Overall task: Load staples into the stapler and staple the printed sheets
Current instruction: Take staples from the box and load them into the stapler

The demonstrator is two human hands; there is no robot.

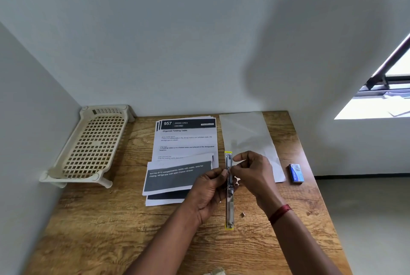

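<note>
Your left hand [208, 190] has its grip closed around the middle of the yellow-tipped metal stapler [229, 206], which is swung open flat above the wooden tabletop [111, 230]. Your right hand [253, 170] pinches its far half. The printed sheets [184, 141] lie just left of it and the small blue box [296, 173] to the right.

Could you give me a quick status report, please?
Left hand grips opened stapler. Right hand pinches it midway. Printed sheets lie alongside, nothing blocking.

Both forearms enter from bottom edge, converging. Left hand [207, 189]: fingers curled round stapler [229, 208] from its left side. Right hand [253, 171]: thumb and forefinger pinch the stapler higher up, remaining fingers loosely bent. Red band [280, 213] on right wrist.
</note>
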